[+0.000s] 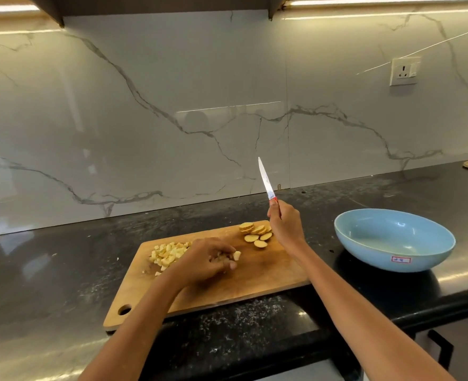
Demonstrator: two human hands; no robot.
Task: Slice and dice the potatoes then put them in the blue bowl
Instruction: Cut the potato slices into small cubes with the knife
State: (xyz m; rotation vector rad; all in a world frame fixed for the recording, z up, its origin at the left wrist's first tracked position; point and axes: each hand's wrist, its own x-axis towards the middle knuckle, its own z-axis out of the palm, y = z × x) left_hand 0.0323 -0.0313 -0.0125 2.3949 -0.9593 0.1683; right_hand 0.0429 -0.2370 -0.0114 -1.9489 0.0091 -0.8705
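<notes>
The left hand (209, 259) lies nearest, low on the wooden cutting board (254, 273), its fingers curled over a few potato cubes (237, 255) and seemingly gathering them; whether it is truly pinching them or only raking them along cannot be told for sure, though the curl suggests a grip. Just to its left lies the pile of diced potato (168, 254), heaped on the board's left part, which is probably where the fresh cubes are being swept so the cutting area is free. The right hand (283, 225) is raised above the board's far right corner, fist wrapped round the red handle of the knife (265, 180), blade pointing up and away, likely held clear so the other hand can work safely. Below that fist, at the far edge of the board, sits a small stack of potato slices (256, 233), skin on and still uncut, so dicing looks partly done. To the right, apart from the board on the dark countertop (62, 270), stands the blue bowl (392, 254), with no potato in it, close enough for an easy transfer. Behind everything rises a marble backsplash (172, 105) with a wall socket (404, 71).
</notes>
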